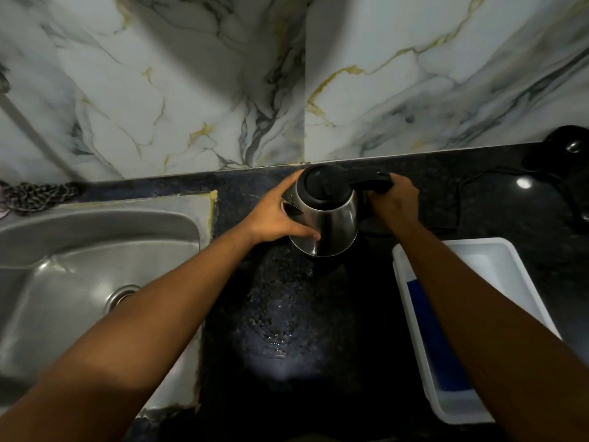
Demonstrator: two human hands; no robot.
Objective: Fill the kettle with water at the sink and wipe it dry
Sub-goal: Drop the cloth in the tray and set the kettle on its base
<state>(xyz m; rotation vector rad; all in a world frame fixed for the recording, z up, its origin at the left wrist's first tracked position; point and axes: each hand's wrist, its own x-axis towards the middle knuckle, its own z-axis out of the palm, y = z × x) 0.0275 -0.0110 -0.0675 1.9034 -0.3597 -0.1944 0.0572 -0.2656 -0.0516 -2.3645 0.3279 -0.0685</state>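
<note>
A steel kettle point(331, 221) with a black lid and black handle is held over the dark granite counter, near the marble wall. Its lid is down. My right hand point(393, 199) grips the black handle on the kettle's right side. My left hand point(280, 215) presses flat against the kettle's left wall, fingers spread around the body. The steel sink point(95, 237) lies to the left of the kettle, its drain partly hidden behind my left forearm. No tap shows.
A white plastic tray point(497, 269) holding a blue cloth point(446, 355) sits on the counter at the right, under my right forearm. A black kettle base and cord point(570, 173) lie at the far right. A patterned rag point(35, 193) rests behind the sink. Water drops dot the counter.
</note>
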